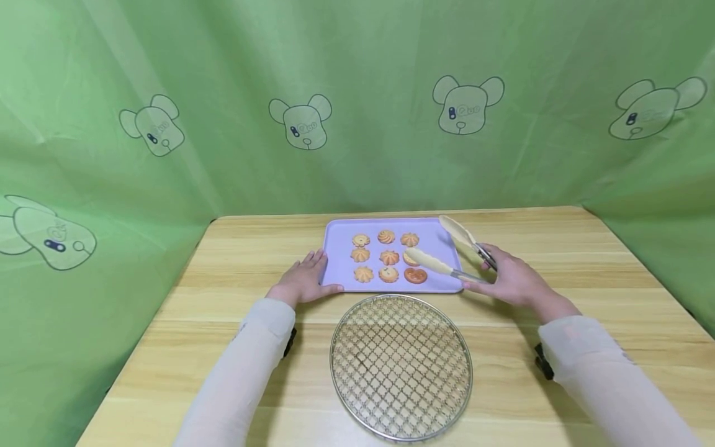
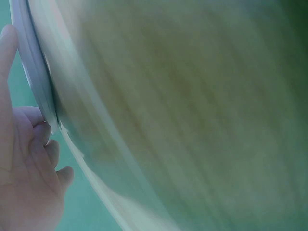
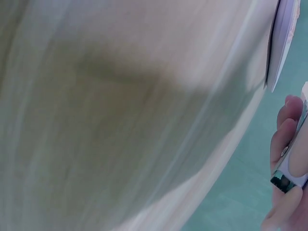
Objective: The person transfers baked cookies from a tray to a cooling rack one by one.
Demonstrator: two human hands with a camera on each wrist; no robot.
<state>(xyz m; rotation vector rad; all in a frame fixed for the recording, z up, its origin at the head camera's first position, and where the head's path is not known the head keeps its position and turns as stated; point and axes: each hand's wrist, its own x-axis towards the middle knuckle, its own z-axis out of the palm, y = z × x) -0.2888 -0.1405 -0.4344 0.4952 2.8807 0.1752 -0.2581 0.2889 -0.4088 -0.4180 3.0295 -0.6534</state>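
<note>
My right hand (image 1: 516,279) gripped tongs (image 1: 455,251), fingers curled round handle end; tong arms stood spread, lower tip against cookie (image 1: 412,256) in right column of lilac tray (image 1: 342,245). My left hand (image 1: 304,282) lay flat, fingers relaxed, against tray's left edge. Wire rack (image 1: 401,366) sat near edge of table (image 1: 251,261), just in front of tray. Risk as I judged it: squeezing too hard could crumble cookie; shallow bite could let it slip; unsteadied tray might slide.

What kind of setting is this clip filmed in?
Probably a staged recording booth, not a real kitchen: a green bear-print curtain surrounds a wooden table holding only a cookie tray and wire rack.
</note>
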